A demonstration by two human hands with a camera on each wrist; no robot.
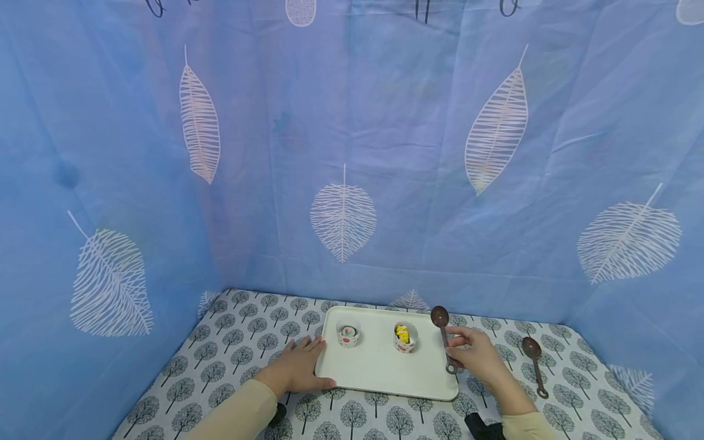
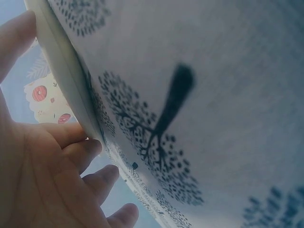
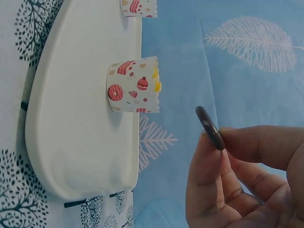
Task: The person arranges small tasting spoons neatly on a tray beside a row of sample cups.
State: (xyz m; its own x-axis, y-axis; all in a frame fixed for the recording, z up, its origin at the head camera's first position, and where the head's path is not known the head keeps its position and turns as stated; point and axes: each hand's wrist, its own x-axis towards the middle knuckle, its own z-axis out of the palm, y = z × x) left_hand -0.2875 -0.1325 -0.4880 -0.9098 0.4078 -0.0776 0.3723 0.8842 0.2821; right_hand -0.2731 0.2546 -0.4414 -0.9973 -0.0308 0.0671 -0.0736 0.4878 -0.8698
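Observation:
A cream rectangular tray [image 1: 379, 373] lies on the table. My left hand [image 1: 299, 366] is at its left end, with thumb and fingers spread against the rim; the left wrist view shows the tray's edge [image 2: 61, 66] touched by relaxed fingers [image 2: 71, 137]. My right hand [image 1: 474, 351] pinches a brown spoon [image 1: 439, 316] by its handle over the tray's right side. Up close, thumb and finger hold the handle [image 3: 209, 127]. On the tray, a paper cup [image 1: 404, 348] holds something yellow; a second paper cup [image 1: 348, 342] holds something pale, its kind unclear.
To the right of the tray, a second brown spoon [image 1: 531, 348] lies on the tree-print tablecloth [image 1: 352, 418]. A blue leaf-print curtain [image 1: 343, 122] closes off the back and both sides.

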